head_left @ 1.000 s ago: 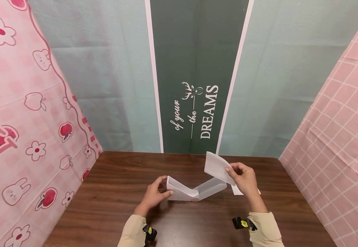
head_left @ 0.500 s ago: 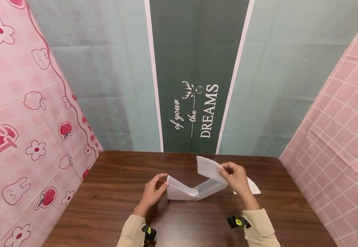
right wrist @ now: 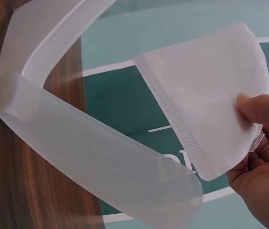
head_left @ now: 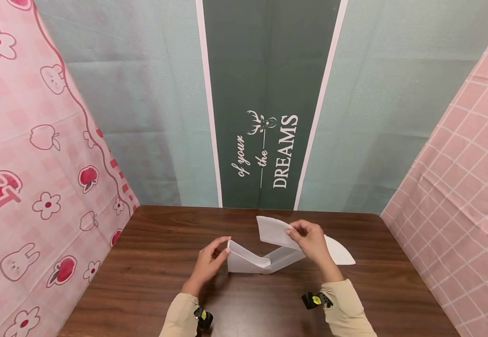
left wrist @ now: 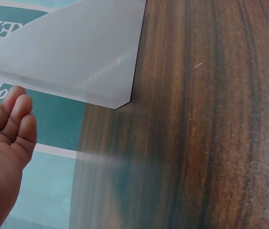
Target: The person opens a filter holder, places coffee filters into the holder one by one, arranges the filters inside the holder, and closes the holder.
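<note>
A translucent white plastic case (head_left: 245,262) stands on the table, opened into a V, its hinge at the middle. My left hand (head_left: 207,262) pinches the case's left end between thumb and forefinger; in the left wrist view the other fingers of the left hand (left wrist: 8,138) are apart from the case wall (left wrist: 77,52). My right hand (head_left: 311,241) pinches a white paper coffee filter (head_left: 273,231) above the case's right half (right wrist: 96,143). The crimped seam of the filter (right wrist: 196,95) shows in the right wrist view. Another white filter (head_left: 339,250) lies on the table behind the right forearm.
The brown wood-grain table (head_left: 163,229) carries these things. A green and teal cloth (head_left: 269,84) with printed lettering hangs behind its far edge. Pink patterned cloths hang at the left (head_left: 50,164) and right (head_left: 458,187).
My right hand has moved left with the filter, bringing it over the case and uncovering more of the filter on the table. My left hand has stayed at the case's left end.
</note>
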`<state>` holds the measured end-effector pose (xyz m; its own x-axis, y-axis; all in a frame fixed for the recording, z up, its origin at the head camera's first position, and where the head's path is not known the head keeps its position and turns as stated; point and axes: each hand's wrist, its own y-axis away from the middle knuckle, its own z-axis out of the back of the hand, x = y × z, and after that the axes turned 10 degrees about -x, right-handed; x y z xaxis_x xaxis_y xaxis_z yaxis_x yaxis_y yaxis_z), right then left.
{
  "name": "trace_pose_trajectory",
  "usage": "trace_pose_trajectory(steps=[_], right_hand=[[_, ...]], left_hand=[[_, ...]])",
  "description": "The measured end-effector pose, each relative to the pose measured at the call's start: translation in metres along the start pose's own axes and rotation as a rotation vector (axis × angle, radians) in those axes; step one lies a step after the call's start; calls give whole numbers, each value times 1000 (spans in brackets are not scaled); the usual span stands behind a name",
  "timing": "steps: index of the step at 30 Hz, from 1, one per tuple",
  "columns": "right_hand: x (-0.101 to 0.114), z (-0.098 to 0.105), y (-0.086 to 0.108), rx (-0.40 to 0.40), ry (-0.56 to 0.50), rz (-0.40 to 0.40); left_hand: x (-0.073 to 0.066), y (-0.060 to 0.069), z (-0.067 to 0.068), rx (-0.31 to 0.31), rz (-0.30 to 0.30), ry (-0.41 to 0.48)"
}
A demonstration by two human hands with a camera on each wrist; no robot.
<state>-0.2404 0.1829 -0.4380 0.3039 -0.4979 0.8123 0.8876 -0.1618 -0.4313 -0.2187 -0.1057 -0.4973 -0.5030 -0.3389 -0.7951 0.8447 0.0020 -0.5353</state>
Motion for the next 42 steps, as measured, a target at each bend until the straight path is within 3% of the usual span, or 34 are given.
trace_pose_trajectory(steps=[5,16,23,32,42], right_hand=[[-2,-10,2,44,-14,-11],[-4,-26,4,97,-16,11],[-4,-34,8,115,13,-22],[-7,-44,11,122,28,-30],[-8,-59,18,116,31,64]], left_hand=[[1,-1,0,-13,-33,-2],[-2,-5,2,22,-17,17],[36,-3,-9,1,25,3],[36,-4,-9,-16,57,-16],[40,-5,-13,-26,77,-34]])
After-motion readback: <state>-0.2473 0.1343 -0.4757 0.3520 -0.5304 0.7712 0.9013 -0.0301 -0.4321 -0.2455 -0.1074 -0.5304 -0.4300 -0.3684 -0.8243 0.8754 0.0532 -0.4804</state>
